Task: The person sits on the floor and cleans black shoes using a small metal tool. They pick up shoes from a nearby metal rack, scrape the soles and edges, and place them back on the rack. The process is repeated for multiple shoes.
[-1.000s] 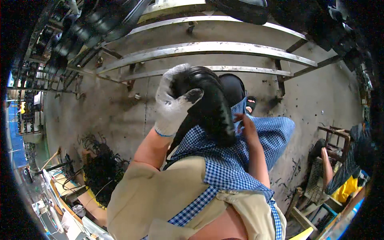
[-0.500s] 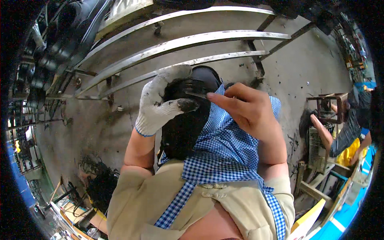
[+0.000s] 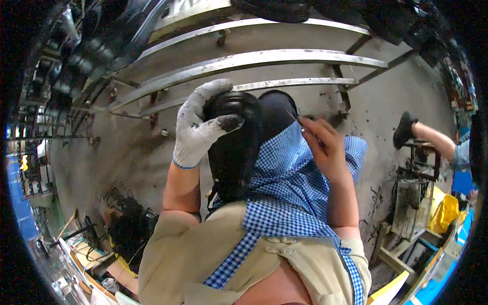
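My left hand wears a white knit glove with a blackened thumb. It grips the rounded, ridged end of a glossy black boot-like rubber piece that lies along my lap. Bare and just to the right of it, my right hand pinches a thin metal tool, perhaps a small blade; its exact kind is too small to tell. The tool's tip is apart from the black piece. Beneath my hands spreads a blue checked apron, beside a dark rounded shape that looks like my knee.
Pale metal rails of a low rack run across in front. Black glossy boots crowd the upper left. A heap of black scraps lies on the floor at left. At right are another person's leg, a crate and yellow cloth.
My right hand has drawn back to the right with the metal tool, away from the black piece. The piece's ridged end now shows more plainly. The other person's leg has shifted.
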`<state>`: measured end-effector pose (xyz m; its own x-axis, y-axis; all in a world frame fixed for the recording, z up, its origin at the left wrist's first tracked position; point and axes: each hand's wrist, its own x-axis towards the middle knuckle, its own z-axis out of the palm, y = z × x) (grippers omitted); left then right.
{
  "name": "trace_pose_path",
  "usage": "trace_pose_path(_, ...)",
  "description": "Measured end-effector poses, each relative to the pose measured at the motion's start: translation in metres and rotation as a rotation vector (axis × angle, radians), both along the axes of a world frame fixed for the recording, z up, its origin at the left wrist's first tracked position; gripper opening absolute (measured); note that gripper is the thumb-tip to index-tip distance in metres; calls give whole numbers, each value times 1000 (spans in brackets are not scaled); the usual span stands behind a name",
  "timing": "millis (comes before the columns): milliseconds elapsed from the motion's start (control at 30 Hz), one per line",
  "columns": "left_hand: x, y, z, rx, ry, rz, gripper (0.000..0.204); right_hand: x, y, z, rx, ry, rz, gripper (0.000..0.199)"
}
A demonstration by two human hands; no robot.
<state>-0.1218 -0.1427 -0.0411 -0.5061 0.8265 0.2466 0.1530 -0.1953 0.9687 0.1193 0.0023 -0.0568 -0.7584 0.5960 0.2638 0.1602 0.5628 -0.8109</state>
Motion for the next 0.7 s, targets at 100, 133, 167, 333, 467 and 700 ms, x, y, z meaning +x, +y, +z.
trace_pose_path(100, -3, -3, 1, -59, 32, 39, 61, -1, -7, -5, 3, -71, 29, 33)
trace_pose_path(133, -3, -3, 1, -87, 27, 42, 60, -1, -7, -7, 7, -46, 47, 33)
trace_pose_path(167, -3, -4, 0, -83, 28, 60, 59, 0, -7, -10, -4, -58, 60, 34)
trace_pose_path(333, -17, -2, 3, 7, -293, 249, 44, 5, -14, -32, -4, -78, 106, 54)
trace_pose_path(467, -56, -6, -31, 159, -570, 410, 64, 12, -29, -57, -3, -228, 129, 97)
trace_pose_path(700, -44, -5, -47, 269, -981, 228, 68, 14, -50, -71, -60, -230, 0, 86)
